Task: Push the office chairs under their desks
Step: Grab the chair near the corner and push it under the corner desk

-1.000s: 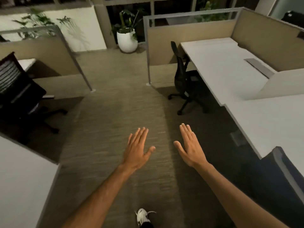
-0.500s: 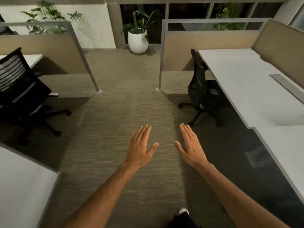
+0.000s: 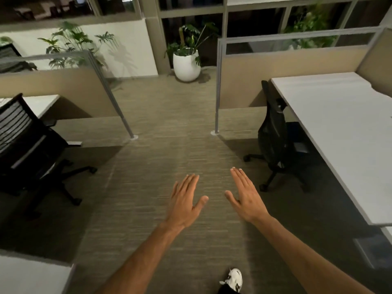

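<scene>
A black office chair (image 3: 273, 134) stands on the right against the edge of a long white desk (image 3: 343, 132), its seat partly under the top. A second black chair (image 3: 27, 149) with a slatted back stands at the left, out on the carpet, away from its white desk (image 3: 40, 103). My left hand (image 3: 185, 201) and my right hand (image 3: 246, 196) are stretched out flat in front of me over the aisle carpet, palms down, fingers apart, holding nothing and touching neither chair.
Cubicle partitions (image 3: 218, 85) flank a carpeted aisle that leads to a white planter (image 3: 186, 64) with a plant. Another white desk corner (image 3: 31, 274) sits at the lower left. My white shoe (image 3: 234, 277) shows at the bottom.
The view has moved forward along the aisle and turned left; the right chair and desk now sit further right, the left chair nearer. Both hands stay flat and empty.
</scene>
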Available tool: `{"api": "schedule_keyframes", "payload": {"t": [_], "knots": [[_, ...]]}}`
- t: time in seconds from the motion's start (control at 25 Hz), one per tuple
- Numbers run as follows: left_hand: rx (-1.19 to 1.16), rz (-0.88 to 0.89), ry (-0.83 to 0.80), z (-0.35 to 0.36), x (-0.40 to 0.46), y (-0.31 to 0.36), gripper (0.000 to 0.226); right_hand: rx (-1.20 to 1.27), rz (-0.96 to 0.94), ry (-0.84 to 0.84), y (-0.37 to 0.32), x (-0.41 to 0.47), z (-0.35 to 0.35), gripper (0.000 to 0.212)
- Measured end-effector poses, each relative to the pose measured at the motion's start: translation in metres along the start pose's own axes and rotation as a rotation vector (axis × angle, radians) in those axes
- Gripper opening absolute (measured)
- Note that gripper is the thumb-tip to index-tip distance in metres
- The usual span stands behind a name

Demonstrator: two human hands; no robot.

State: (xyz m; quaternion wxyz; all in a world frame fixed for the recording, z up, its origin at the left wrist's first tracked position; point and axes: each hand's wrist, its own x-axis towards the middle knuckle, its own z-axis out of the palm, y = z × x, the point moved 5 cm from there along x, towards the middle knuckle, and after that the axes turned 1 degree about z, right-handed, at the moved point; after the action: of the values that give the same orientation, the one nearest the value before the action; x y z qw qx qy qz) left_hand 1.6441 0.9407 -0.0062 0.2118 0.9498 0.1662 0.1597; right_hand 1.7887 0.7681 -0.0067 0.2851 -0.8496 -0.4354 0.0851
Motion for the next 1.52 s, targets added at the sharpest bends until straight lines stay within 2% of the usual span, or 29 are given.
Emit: {"api": "schedule_keyframes", "payload": {"t": [0.36,0.72,0.84,0.92,1.0,1.12,1.24,1.36,1.52], "knots": [[0.020,0.003,-0.038,0.021,0.193,-0.040,0.077,-0.012,-0.027,-0.005,0.050,0.187,-0.030,0.080],[-0.041,0.149,-0.113,0.059,0.437,-0.110,0.078,0.001,0.169,0.084,0.133,0.371,-0.045,0.087],[-0.048,0.228,-0.255,0.075,0.510,-0.119,0.080,0.003,0.240,0.131,0.158,0.419,-0.050,0.087],[-0.054,0.311,-0.307,0.095,0.566,-0.115,0.083,0.019,0.330,0.201,0.186,0.450,-0.065,0.084],[-0.066,0.348,-0.304,0.101,0.595,-0.111,0.085,-0.028,0.327,0.225,0.198,0.462,-0.072,0.081],[-0.066,0.444,-0.376,0.144,0.689,-0.080,0.083,-0.001,0.471,0.306,0.260,0.504,-0.105,0.076],[-0.081,0.495,-0.419,0.168,0.745,-0.053,0.082,-0.040,0.535,0.346,0.302,0.528,-0.129,0.078],[-0.059,0.569,-0.473,0.195,0.793,-0.032,0.081,-0.038,0.589,0.341,0.341,0.548,-0.145,0.086],[-0.027,0.653,-0.533,0.246,0.869,-0.001,0.075,-0.068,0.745,0.330,0.412,0.561,-0.169,0.081]]}}
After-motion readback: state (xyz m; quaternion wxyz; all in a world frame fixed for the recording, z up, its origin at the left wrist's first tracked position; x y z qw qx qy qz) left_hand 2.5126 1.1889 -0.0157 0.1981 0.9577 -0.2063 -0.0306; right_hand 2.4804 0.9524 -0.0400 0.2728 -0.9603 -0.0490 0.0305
